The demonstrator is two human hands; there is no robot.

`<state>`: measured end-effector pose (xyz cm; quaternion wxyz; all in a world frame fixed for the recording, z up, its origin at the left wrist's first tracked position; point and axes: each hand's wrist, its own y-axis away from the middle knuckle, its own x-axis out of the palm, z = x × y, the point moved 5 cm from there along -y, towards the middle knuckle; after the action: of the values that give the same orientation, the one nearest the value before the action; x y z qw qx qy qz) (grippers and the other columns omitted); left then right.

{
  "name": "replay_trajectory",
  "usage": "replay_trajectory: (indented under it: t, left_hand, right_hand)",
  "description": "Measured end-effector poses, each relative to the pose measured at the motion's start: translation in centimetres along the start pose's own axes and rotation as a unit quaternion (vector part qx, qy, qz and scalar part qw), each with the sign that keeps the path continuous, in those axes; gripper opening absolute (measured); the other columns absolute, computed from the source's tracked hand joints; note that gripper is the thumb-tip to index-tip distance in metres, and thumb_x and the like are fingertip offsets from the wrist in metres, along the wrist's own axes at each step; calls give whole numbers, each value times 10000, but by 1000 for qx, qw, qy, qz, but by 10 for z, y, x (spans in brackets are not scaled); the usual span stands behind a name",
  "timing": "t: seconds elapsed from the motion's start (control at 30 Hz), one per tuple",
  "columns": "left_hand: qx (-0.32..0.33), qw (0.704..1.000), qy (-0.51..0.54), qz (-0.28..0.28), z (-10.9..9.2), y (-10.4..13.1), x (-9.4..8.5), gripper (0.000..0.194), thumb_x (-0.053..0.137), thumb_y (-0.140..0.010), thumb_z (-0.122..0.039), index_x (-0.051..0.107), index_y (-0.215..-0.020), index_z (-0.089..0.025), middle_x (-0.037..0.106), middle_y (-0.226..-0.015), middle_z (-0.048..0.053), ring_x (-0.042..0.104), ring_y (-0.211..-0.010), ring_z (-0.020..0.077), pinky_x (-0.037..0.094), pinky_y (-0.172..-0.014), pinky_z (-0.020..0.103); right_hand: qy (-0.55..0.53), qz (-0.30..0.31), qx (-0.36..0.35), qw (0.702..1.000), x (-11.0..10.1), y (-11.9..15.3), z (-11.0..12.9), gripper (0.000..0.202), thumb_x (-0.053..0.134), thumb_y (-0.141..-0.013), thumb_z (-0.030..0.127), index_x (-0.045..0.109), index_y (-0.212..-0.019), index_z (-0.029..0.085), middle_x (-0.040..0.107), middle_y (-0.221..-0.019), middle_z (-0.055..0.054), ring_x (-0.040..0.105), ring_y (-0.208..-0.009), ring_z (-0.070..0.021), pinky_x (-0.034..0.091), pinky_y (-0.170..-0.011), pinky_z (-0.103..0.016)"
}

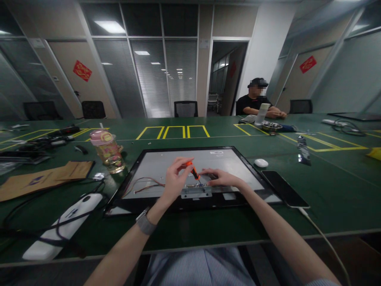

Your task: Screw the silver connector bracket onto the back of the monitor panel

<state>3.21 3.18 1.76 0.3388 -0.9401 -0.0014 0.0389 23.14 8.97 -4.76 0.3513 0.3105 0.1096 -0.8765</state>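
My left hand is closed around the handle of an orange-and-black screwdriver. The screwdriver leans, its tip pointing down to the right at a small circuit board on a metal bracket. Beside the tip, my right hand lies with its fingers stretched out over the bracket area; what its fingertips touch is too small to make out. Under both hands is a flat display panel with a black frame and grey back. A thin bundle of coloured wires runs across its left part.
Left of the panel stand a pink-lidded bottle, a white power strip with black cables, and brown paper envelopes. To the right lie a phone on a cable and a white earbud case. A person sits across the table.
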Motion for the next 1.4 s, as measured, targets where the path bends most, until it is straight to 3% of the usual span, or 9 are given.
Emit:
replay_trajectory:
  t: [0.13,0.27,0.5,0.7,0.9,1.0,1.13,1.23,1.4]
  left_hand:
    - [2,1000,-9,-10,-2,0,-1,225,608,-883,-312,740,-1030,-205,604,-1004,60,620,-921,156,530,-831,278]
    - [-17,997,60,39,-3,0,5,311,536,-927,-320,679,-1172,-192,627,-1185,103,629,-1055,207,512,-930,357]
    - [-8,1000,3,3,3,0,2,234,681,-834,-316,746,-1029,-206,600,-930,44,606,-854,146,528,-775,259]
    - [-33,993,90,69,-1,2,7,320,510,-946,-320,673,-1199,-211,595,-1232,101,629,-1058,210,507,-942,360]
    - [-14,998,43,38,1,0,5,267,684,-835,-293,725,-1080,-198,623,-978,61,621,-884,157,543,-806,283]
    - [2,999,21,38,-2,0,5,288,653,-858,-321,715,-1116,-208,604,-1050,76,606,-941,167,541,-835,294]
    - [-20,995,70,68,-4,2,7,309,530,-934,-326,673,-1175,-197,624,-1197,111,620,-1077,217,520,-938,364]
    - [-35,994,79,60,-1,2,7,297,559,-922,-306,666,-1176,-196,660,-1111,98,651,-1001,200,520,-932,360]
    - [1,1000,13,14,-1,0,3,217,676,-834,-306,740,-1010,-197,605,-952,58,613,-851,156,535,-785,283]
  right_hand:
    - [2,2,0,1000,0,1,3,670,688,-782,516,550,-1362,210,429,-1520,-109,313,-1444,-325,207,-1192,-484]
    - [5,3,13,1000,0,1,2,699,692,-777,520,534,-1377,198,371,-1550,-126,308,-1446,-328,194,-1196,-484]
    - [1,3,3,1000,0,0,-2,648,692,-788,484,543,-1368,234,390,-1544,-98,324,-1441,-316,243,-1179,-483]
    - [-1,-2,3,1000,0,0,-3,652,705,-776,491,560,-1354,225,393,-1542,-102,314,-1442,-336,220,-1186,-496]
    - [-8,-1,3,1000,0,0,-3,665,706,-772,512,554,-1358,237,403,-1539,-88,302,-1448,-330,215,-1189,-497]
    - [-8,-2,4,1000,0,-1,-3,662,705,-773,513,557,-1354,232,398,-1541,-88,310,-1446,-322,222,-1190,-482]
    - [-3,-6,2,1000,0,-1,-2,649,708,-770,501,565,-1346,239,396,-1541,-89,336,-1435,-323,214,-1190,-492]
    - [1,-4,3,1000,0,0,-1,662,705,-770,499,558,-1355,224,395,-1540,-106,333,-1436,-323,210,-1192,-487]
    - [7,-6,4,1000,-1,0,-4,654,702,-779,490,549,-1363,240,411,-1534,-87,333,-1436,-318,227,-1187,-486]
